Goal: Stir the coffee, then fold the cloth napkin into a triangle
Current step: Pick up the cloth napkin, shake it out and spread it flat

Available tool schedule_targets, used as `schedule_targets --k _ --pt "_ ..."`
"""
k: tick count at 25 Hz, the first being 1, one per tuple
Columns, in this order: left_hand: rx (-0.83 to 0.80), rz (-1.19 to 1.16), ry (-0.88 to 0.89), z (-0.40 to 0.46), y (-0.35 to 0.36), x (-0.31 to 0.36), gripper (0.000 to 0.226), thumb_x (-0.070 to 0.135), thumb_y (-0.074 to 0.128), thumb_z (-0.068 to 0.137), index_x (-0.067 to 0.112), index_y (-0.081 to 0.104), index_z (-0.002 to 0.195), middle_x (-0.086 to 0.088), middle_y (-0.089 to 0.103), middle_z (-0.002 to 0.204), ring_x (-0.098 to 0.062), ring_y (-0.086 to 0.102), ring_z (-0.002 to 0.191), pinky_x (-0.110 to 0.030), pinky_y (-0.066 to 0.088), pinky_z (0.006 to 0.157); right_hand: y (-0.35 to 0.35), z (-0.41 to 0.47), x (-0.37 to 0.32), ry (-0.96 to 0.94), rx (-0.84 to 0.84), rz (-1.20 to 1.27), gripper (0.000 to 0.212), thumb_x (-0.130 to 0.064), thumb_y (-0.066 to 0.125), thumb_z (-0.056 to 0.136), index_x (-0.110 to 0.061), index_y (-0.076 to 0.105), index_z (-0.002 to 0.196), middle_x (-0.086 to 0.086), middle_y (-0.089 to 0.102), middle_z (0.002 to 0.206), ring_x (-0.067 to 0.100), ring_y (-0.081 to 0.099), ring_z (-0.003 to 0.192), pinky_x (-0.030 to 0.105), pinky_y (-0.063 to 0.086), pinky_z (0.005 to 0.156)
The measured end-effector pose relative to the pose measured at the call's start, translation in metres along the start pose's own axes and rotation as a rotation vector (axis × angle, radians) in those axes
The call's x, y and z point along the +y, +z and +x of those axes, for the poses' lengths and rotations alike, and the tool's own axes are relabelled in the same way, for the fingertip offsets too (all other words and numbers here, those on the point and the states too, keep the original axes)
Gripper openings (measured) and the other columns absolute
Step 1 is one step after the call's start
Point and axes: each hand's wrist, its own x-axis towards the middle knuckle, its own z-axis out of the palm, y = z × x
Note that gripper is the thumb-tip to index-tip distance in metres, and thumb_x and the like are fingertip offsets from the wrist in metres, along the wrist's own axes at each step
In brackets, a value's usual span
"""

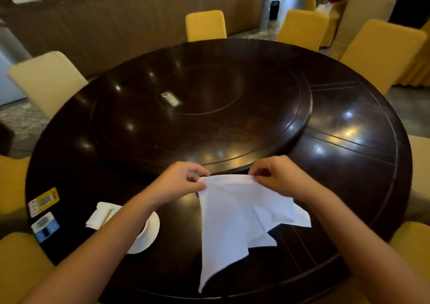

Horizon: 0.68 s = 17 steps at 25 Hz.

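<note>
Both our forearms reach out; our left hand (180, 182) and right hand (277, 175) pinch the white cloth napkin's (235, 220) top edge (saucer (152, 231) under our left forearm).

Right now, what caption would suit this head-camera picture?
Both hands, left and right, pinch a white cloth napkin above the dark round table.

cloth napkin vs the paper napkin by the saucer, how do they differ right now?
The cloth napkin is pinched along its top edge by the left hand and right hand, hanging loose and creased; the paper napkin lies flat on the table, untouched. The cloth napkin looks far larger. The paper napkin carries a thin stick; the cloth napkin carries nothing. Both are white.
</note>
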Motion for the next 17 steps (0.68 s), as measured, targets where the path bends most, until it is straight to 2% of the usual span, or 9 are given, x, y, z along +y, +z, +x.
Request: schedule_targets --k 2,4,7,10,12,15,17 --pt "-0.039 0.127 -0.041 -0.010 -0.014 -0.007 0.019 0.016 0.071 0.080 0.030 0.070 0.092 0.011 0.070 0.072 -0.001 0.065 0.074 -0.020 0.051 0.072 -0.018 0.010 -0.010 -0.071 -0.063 0.005 0.013 -0.010 0.063 0.082 -0.021 0.070 0.083 -0.006 0.068 0.077 0.008 0.062 0.070 0.014 0.045 0.062" --pt "-0.008 0.220 -0.034 -0.019 -0.019 -0.015 0.014 0.018 0.066 0.084 0.031 0.071 0.080 0.011 0.070 0.075 -0.004 0.065 0.075 -0.023 0.052 0.069 -0.027 0.018 -0.019 -0.109 -0.099 -0.002 0.013 -0.011 0.062 0.084 -0.021 0.068 0.082 -0.007 0.068 0.077 0.007 0.063 0.071 0.013 0.046 0.062" --pt "0.051 0.151 -0.078 -0.027 -0.017 -0.031 0.016 0.017 0.062 0.087 0.024 0.071 0.075 0.007 0.070 0.076 -0.007 0.065 0.074 -0.030 0.054 0.067 -0.033 0.028 -0.028 -0.141 -0.077 -0.036 0.011 -0.011 0.061 0.085 -0.019 0.068 0.086 -0.007 0.068 0.078 0.005 0.063 0.072 0.013 0.045 0.064" --pt "0.021 0.210 -0.128 -0.029 -0.012 -0.048 0.013 0.018 0.064 0.086 0.025 0.072 0.078 0.008 0.069 0.075 -0.006 0.064 0.074 -0.020 0.048 0.062 -0.042 0.031 -0.025 -0.121 -0.048 0.049 0.013 -0.012 0.060 0.087 -0.022 0.067 0.086 -0.013 0.065 0.079 0.000 0.063 0.074 0.013 0.049 0.069" --pt "0.003 0.151 -0.162 -0.032 -0.019 -0.056 0.010 0.019 0.068 0.084 0.025 0.075 0.079 0.007 0.072 0.077 -0.005 0.065 0.074 -0.017 0.048 0.063 -0.051 0.030 -0.016 -0.086 -0.043 0.080 0.013 -0.012 0.060 0.087 -0.022 0.068 0.086 -0.009 0.067 0.084 0.002 0.064 0.077 0.014 0.051 0.069" --pt "-0.071 -0.019 -0.156 -0.031 -0.051 -0.052 0.010 0.015 0.071 0.082 0.022 0.077 0.078 0.001 0.075 0.078 -0.010 0.069 0.076 -0.020 0.052 0.067 -0.066 0.032 0.001 -0.027 -0.136 -0.056 0.011 -0.013 0.062 0.086 -0.018 0.072 0.090 -0.006 0.067 0.085 0.003 0.063 0.075 0.009 0.047 0.067" --pt "-0.100 0.030 -0.117 -0.016 -0.077 -0.039 0.010 0.012 0.070 0.082 0.020 0.077 0.081 0.000 0.075 0.080 -0.012 0.070 0.079 -0.024 0.054 0.072 -0.073 0.040 0.006 -0.022 -0.159 -0.191 0.010 -0.013 0.063 0.086 -0.016 0.072 0.088 -0.005 0.066 0.083 0.004 0.061 0.073 0.005 0.041 0.062"
